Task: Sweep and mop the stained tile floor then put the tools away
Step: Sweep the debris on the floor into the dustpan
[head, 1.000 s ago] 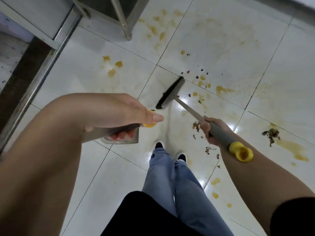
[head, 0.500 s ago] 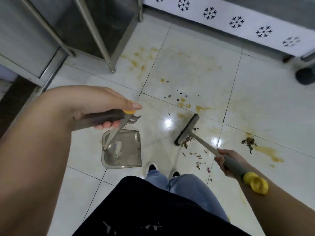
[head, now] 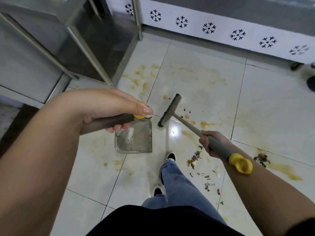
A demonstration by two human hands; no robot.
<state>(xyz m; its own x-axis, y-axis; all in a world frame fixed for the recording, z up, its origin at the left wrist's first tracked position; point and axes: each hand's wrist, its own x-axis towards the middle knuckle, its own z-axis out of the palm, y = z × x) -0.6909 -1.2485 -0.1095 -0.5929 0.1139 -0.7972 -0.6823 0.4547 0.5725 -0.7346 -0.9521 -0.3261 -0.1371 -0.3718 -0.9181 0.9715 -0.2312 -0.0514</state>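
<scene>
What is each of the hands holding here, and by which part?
The left hand grips the dustpan by its long grey handle. The right hand grips the broom on its grey grip, just below the yellow end cap.

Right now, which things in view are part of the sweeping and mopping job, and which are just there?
Part of the job:
- broom, held by the right hand
- dustpan, handle held by the left hand
- debris on the tiles
- yellow stains
- tile floor

Just there:
- steel table legs
- white patterned panel
</scene>
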